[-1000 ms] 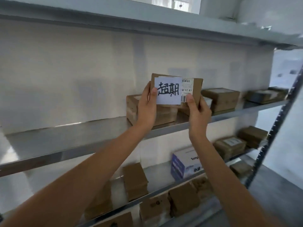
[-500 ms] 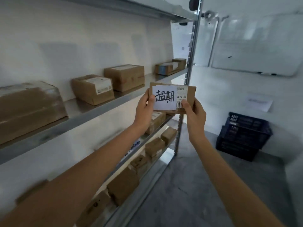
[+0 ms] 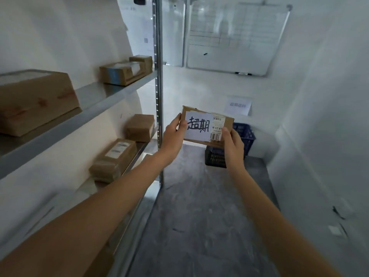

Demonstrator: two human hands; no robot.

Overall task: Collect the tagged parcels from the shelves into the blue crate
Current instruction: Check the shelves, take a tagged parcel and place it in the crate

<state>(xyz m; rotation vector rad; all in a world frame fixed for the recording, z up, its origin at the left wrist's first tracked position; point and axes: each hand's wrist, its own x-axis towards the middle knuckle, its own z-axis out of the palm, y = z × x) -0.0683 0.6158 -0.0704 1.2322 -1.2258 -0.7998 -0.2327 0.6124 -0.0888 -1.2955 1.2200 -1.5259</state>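
Note:
A small brown cardboard parcel (image 3: 207,126) with a white handwritten tag and a barcode label is held up in front of me. My left hand (image 3: 173,136) grips its left edge, thumb on the tag. My right hand (image 3: 233,145) grips its lower right corner. The blue crate (image 3: 244,134) stands on the floor against the far wall, partly hidden behind the parcel and my right hand.
Metal shelves (image 3: 111,96) run along the left with several brown parcels (image 3: 36,100) on them, ending at an upright post (image 3: 158,86). A whiteboard (image 3: 235,37) hangs on the far wall, a paper sign (image 3: 238,105) below it. Grey floor (image 3: 199,216) leads to the crate.
My view has swung right, away from the shelves toward the far wall. The parcel stays gripped in both hands and now sits in front of the crate, which looks closer.

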